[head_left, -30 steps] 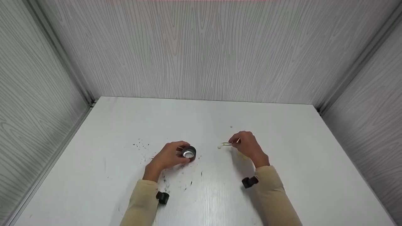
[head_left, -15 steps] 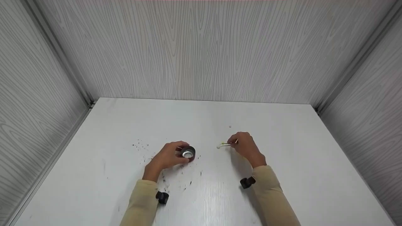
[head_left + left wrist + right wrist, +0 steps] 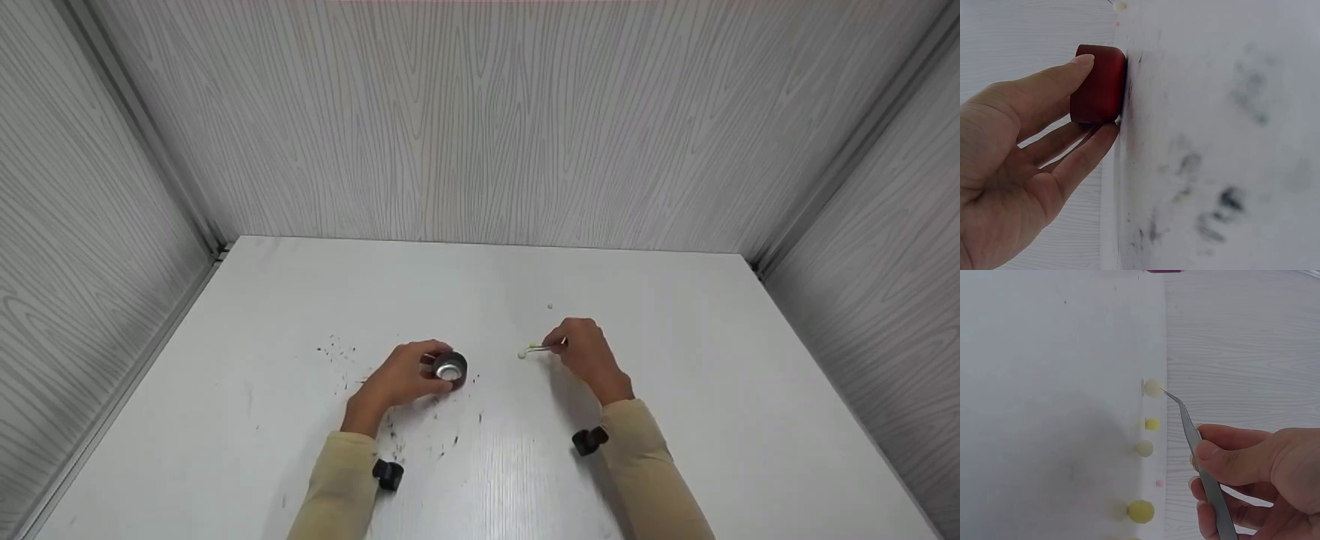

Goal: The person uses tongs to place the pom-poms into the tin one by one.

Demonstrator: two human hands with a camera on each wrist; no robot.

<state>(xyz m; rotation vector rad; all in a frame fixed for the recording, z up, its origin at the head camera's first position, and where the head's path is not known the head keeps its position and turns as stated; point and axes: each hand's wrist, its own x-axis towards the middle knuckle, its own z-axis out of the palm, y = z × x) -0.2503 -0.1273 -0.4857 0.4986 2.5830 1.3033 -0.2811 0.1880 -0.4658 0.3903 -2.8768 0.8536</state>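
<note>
My left hand (image 3: 401,375) grips a small round cup (image 3: 450,369), silvery inside, between thumb and fingers. In the left wrist view the cup's red outer wall (image 3: 1102,84) stands low at the tabletop, thumb on one side and fingertips on the other. My right hand (image 3: 591,360) pinches bent-nosed metal tweezers (image 3: 1199,450). Their fine tip points left and meets the side of a whitish ball (image 3: 1153,388) close to the table surface. A small yellow ball (image 3: 1152,424) and a second whitish ball (image 3: 1144,448) lie nearer my hand.
A larger yellow ball (image 3: 1141,512) and a tiny pink bead (image 3: 1160,484) are on the white table (image 3: 675,337). A pale ball (image 3: 550,306) sits farther back. Dark crumbs (image 3: 455,440) are scattered around my left hand. Grey wood-grain panels (image 3: 480,120) enclose the table.
My right hand has shifted slightly left with the tweezers, whose prongs look closer together now at the whitish ball. My left hand holds the cup in the same place.
</note>
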